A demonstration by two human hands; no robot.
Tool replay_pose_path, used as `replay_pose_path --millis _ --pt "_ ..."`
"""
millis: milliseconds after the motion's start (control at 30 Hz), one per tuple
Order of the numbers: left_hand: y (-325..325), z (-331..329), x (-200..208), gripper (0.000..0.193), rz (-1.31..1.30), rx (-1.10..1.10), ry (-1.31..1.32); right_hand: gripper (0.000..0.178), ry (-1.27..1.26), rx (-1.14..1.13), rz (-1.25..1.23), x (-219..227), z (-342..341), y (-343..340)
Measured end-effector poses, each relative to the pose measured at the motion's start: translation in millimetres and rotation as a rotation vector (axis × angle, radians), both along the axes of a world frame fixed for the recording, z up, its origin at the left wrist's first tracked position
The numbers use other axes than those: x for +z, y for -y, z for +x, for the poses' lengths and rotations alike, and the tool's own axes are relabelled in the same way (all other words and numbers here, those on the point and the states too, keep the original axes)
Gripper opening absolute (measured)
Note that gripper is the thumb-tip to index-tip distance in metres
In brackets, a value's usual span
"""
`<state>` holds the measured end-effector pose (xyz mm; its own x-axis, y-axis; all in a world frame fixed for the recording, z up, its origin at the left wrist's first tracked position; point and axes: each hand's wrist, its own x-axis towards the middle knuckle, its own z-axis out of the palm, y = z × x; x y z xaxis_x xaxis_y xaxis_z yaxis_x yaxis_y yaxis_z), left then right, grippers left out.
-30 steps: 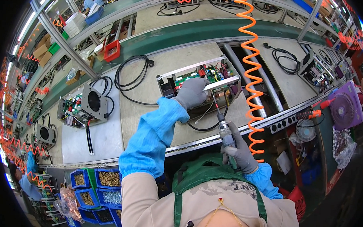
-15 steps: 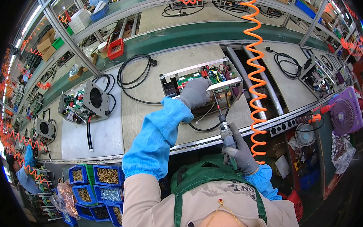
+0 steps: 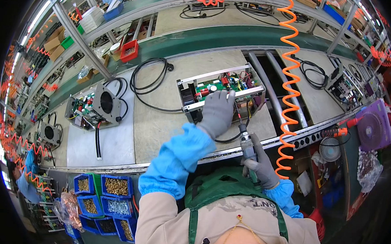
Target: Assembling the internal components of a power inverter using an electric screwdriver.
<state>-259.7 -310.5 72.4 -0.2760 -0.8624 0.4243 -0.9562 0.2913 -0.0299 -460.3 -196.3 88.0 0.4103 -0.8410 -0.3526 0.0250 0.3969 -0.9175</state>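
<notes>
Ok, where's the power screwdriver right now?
In the head view, the power screwdriver is right of centre, gripped in the right hand, its bit pointing up toward the near side of the open metal-framed electronics unit.

At the unit, our left hand hides part of the near rail; we cannot discern the tip of the driver. Right of the unit, the view's top crops the coil.

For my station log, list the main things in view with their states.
Chassis: open, electronics exposed
Left hand: gloved, at chassis
Power driver: held, pointing toward chassis
Right hand: gloved, gripping power driver
Black cable: loosely coiled
Red bin: open
Purple fan: running or not, unclear
</notes>
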Motion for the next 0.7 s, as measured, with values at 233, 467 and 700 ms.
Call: replay_pose_path --millis 233,467,700 --pt "-41.2 88.9 12.6 0.041 0.055 0.243 -0.502 0.097 0.229 -0.021 0.103 -9.6 -12.6 5.7" --pt "-38.6 93.4 4.1 0.028 0.058 0.169 -0.664 0.094 0.22 -0.037 0.103 -10.4 -12.9 10.8" --pt "-38.3 90.2 5.4 0.028 0.056 0.203 -0.683 0.092 0.234 -0.033 0.091 -8.2 -9.4 11.4"
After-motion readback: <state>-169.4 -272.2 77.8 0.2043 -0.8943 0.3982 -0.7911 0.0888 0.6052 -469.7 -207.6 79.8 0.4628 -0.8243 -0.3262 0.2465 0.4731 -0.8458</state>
